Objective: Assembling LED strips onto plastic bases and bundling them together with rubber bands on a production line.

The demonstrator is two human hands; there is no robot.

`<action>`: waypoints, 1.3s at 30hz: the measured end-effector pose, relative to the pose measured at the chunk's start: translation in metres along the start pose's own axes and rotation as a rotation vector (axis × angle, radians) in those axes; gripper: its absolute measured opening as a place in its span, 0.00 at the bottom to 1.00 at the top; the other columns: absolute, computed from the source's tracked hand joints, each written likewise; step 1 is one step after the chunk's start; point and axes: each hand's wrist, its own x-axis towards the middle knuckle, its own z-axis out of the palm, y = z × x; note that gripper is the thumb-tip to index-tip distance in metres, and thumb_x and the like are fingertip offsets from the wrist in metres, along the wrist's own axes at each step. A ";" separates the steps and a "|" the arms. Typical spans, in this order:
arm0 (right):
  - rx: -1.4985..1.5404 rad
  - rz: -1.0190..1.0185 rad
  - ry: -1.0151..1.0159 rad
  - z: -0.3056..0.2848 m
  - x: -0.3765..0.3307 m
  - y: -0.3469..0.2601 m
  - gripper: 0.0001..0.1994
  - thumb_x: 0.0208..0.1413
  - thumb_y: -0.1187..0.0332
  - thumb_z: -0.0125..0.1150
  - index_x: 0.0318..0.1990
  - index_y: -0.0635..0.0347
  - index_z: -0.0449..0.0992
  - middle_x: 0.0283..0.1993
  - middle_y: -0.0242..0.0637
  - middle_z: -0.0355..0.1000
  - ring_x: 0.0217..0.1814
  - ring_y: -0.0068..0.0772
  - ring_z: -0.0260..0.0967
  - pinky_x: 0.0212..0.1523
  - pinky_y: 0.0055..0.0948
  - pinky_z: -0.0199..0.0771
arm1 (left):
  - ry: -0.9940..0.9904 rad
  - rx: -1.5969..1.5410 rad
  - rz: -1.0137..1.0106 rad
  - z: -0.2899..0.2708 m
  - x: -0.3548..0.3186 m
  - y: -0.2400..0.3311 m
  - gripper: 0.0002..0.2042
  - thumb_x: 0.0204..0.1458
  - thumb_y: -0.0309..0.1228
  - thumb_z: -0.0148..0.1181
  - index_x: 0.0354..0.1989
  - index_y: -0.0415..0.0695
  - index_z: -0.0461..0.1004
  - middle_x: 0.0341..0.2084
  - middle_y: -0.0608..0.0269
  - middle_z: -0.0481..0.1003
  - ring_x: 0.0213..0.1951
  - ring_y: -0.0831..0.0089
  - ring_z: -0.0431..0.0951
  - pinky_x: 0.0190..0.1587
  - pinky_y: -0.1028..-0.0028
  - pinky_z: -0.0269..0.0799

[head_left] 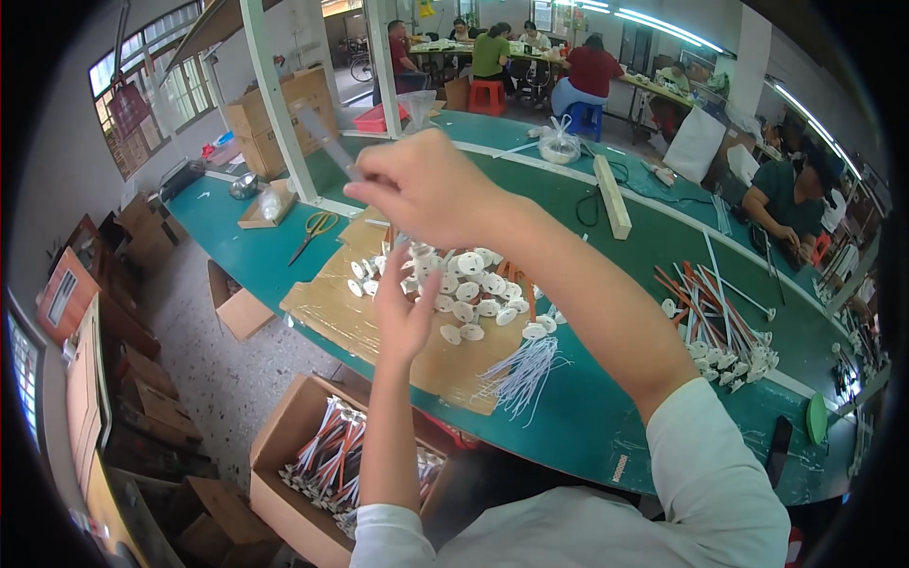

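My right hand (417, 180) is raised over the bench, its fingers closed around one end of a pale, flat strip (327, 142). The strip slants up to the left and looks blurred. Lower down, my left hand (405, 308) reaches up with its thumb apart from its fingers. Behind it lies a pile of small white round-flanged parts (469, 284) on a sheet of brown cardboard (331, 308). Whether one of those parts touches the left fingers is hard to see. A bundle of thin white wires (527, 374) hangs toward the cardboard's near right.
Yellow-handled scissors (317, 230) lie on the green bench (587, 407). Orange and white wired parts (720, 331) are heaped at right. A carton (275, 445) of similar parts stands below at left. A wooden bar (612, 197) and a plastic bag (559, 144) sit farther back; a person (791, 204) works at right.
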 end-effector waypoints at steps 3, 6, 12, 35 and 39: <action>-0.036 -0.013 -0.069 0.007 -0.009 -0.003 0.13 0.58 0.66 0.61 0.26 0.67 0.73 0.18 0.39 0.70 0.20 0.24 0.69 0.23 0.27 0.66 | 0.066 -0.133 -0.121 0.005 -0.005 -0.022 0.17 0.59 0.29 0.56 0.55 0.37 0.67 0.44 0.58 0.73 0.45 0.72 0.73 0.42 0.74 0.71; 0.409 0.417 -0.151 0.016 -0.038 0.001 0.10 0.61 0.65 0.57 0.34 0.64 0.76 0.23 0.37 0.73 0.27 0.22 0.73 0.25 0.22 0.71 | 0.021 -0.036 -0.089 -0.004 -0.025 -0.048 0.12 0.62 0.33 0.53 0.46 0.36 0.71 0.26 0.64 0.73 0.28 0.78 0.73 0.31 0.79 0.67; -0.438 -0.149 -0.078 0.038 -0.120 0.050 0.19 0.54 0.54 0.63 0.48 0.55 0.74 0.51 0.45 0.69 0.52 0.44 0.68 0.48 0.44 0.70 | 0.290 -0.417 -0.479 -0.040 -0.103 -0.038 0.12 0.63 0.34 0.49 0.28 0.42 0.66 0.16 0.64 0.67 0.20 0.75 0.70 0.26 0.75 0.65; -0.223 -0.697 -0.179 -0.028 -0.209 -0.052 0.17 0.48 0.55 0.70 0.28 0.57 0.71 0.29 0.30 0.65 0.26 0.28 0.62 0.22 0.25 0.63 | -0.401 -1.388 -0.877 0.068 -0.096 0.029 0.18 0.63 0.45 0.50 0.27 0.44 0.71 0.29 0.59 0.76 0.37 0.70 0.76 0.41 0.71 0.72; -0.057 -0.450 -0.107 -0.049 -0.203 -0.037 0.16 0.48 0.56 0.70 0.32 0.58 0.72 0.34 0.34 0.68 0.32 0.34 0.65 0.32 0.33 0.68 | -0.240 -1.429 -0.774 0.050 -0.101 0.039 0.15 0.66 0.41 0.45 0.31 0.46 0.69 0.29 0.59 0.74 0.41 0.63 0.74 0.43 0.60 0.73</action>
